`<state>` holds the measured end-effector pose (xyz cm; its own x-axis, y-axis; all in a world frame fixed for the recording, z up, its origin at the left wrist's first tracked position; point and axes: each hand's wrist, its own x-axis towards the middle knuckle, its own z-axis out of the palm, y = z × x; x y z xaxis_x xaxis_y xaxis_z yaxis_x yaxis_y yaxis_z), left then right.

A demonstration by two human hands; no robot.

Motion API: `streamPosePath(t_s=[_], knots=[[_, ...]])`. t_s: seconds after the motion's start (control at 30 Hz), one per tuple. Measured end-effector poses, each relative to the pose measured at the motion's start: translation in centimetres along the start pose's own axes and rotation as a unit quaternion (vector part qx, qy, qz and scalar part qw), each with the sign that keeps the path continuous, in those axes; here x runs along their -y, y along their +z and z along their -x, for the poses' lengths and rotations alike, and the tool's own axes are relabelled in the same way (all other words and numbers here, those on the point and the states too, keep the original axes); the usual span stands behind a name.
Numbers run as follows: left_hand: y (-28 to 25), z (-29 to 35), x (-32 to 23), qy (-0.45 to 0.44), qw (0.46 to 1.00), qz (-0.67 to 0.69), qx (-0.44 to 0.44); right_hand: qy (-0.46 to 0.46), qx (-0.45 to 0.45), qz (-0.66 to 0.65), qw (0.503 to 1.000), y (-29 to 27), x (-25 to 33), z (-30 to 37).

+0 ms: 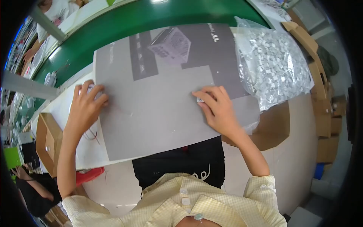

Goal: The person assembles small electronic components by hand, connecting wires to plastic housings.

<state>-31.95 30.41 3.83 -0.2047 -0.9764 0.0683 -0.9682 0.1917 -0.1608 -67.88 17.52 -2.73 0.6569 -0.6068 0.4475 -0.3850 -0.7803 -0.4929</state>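
While the right hand (220, 110) pinched a small white piece (199, 100) in its fingers — leftward, over the grey sheet (151, 121), long axis unreadable — the left hand (86, 108) curled at the sheet's left edge, grip unclear. A clear bag (274, 66) lay nearer the right hand.

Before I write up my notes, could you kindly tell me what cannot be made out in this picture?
All in the head view:
Small white piece in the right hand: full shape hidden by that hand.
What the left hand touches: mostly hidden beneath it.
Single pieces in the clear bag: details too small, some lost in glare.
Cardboard box: partly covered by the grey sheet.
Person in white: cut off by the top edge.
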Motion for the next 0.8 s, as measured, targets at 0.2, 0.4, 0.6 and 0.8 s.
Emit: streamPosePath(t_s=[0.2,0.4,0.6,0.8], knots=[[1.1,-1.4,-1.1,-0.016,0.986,0.055,-0.157,0.016,-0.002,-0.003,1.000,-0.3,0.1,-0.1],[2.7,-4.3,-7.8,0.025,0.986,-0.016,-0.162,0.073,0.019,-0.081,0.994,-0.3,0.4,-0.4],[2.0,-8.1,-9.6,0.144,0.964,0.192,-0.117,0.271,-0.028,-0.544,0.794,-1.5,0.6,-1.1],[1.2,-9.0,-10.1,0.126,0.924,0.351,-0.087,0.279,0.007,-0.693,0.665,-2.6,0.4,-1.0]])
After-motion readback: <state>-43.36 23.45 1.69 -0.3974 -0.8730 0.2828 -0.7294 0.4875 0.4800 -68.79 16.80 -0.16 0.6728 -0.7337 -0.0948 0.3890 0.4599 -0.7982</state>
